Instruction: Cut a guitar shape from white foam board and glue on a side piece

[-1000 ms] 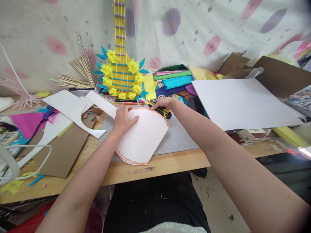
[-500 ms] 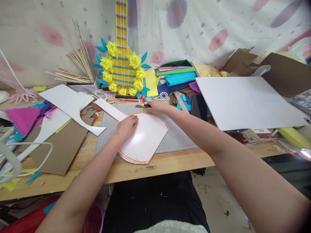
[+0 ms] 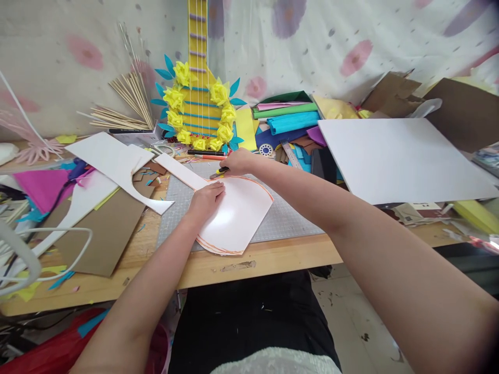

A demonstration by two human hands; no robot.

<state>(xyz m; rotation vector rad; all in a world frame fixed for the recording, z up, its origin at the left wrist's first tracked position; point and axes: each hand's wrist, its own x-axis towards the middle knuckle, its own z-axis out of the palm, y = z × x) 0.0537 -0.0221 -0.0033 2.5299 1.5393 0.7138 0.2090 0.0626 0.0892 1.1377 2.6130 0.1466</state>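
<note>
A white foam board cutout [image 3: 244, 215] with a long neck and a rounded body lies on a grey cutting mat [image 3: 290, 223]. Orange lines run along its curved edges. My left hand [image 3: 206, 200] rests flat on the body near the neck, fingers stretched out. My right hand [image 3: 237, 161] is closed round a yellow and black utility knife [image 3: 219, 172]. The blade points left, close to where the neck meets the upper curve; whether it touches the board I cannot tell.
A yellow paper guitar [image 3: 200, 106] with yellow flowers stands behind the mat. White offcuts [image 3: 103, 156] and brown cardboard [image 3: 105, 234] lie left. A large white board [image 3: 405, 161] lies right. Wooden sticks [image 3: 134, 98] and coloured paper rolls [image 3: 292, 122] are at the back.
My right hand has shifted left and slightly back with the utility knife, toward the neck joint. My left hand stays on the cutout. The whole view has shifted slightly.
</note>
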